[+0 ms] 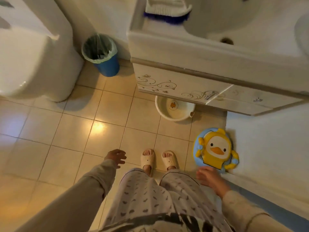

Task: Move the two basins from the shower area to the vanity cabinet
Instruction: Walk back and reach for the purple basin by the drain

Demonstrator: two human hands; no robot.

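A cream basin [173, 113] with a duck face printed inside sits on the tiled floor, partly tucked under the vanity cabinet [187, 81]. No other basin shows. My left hand [116, 157] hangs over the floor tiles left of my slippers, fingers spread and holding nothing. My right hand [209, 177] is low at the right, fingers apart, just below a blue and yellow duck-shaped seat; I cannot tell whether it touches the seat.
The duck seat [216, 150] leans against a white wall at the right. A blue waste bin [102, 55] with a liner stands beside the toilet [33, 52]. A blue-bristled brush [167, 11] lies on the sink edge. My slippered feet [158, 159] stand mid-floor.
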